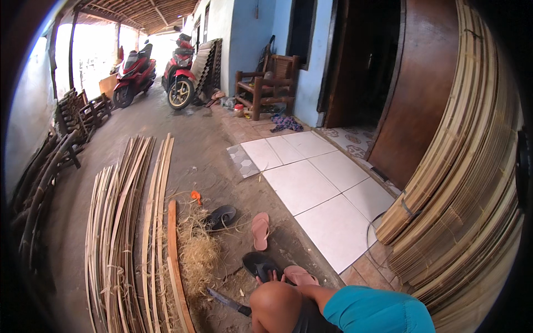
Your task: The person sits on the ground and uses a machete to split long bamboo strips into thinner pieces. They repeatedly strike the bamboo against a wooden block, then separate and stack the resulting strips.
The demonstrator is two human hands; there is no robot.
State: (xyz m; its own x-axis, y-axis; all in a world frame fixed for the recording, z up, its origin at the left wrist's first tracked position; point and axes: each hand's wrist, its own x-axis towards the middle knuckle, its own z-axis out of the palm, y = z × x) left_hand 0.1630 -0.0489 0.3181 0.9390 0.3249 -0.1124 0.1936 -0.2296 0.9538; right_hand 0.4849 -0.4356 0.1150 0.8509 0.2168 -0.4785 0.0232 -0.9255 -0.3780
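My right arm comes out of a teal sleeve and passes behind my bent knee [275, 304]. Only the fingertips of my right hand [271, 277] show past the knee, stretched apart at the edge of a black sandal [260, 265]; the palm is hidden. I cannot make out anything held in them. A pink flip-flop [300, 275] lies right beside that sandal. Left of the knee, a knife [229, 301] with a dark blade rests on the ground. My left hand does not show.
Long bamboo strips [119, 222] lie at left, beside a flat wooden slat [174, 255] and a heap of shavings [197, 255]. Another pink flip-flop [260, 230] and black sandal [221, 217] lie ahead. White tiles [313, 183] and bundled bamboo slats [461, 205] are at right; motorbikes [180, 77] stand far off.
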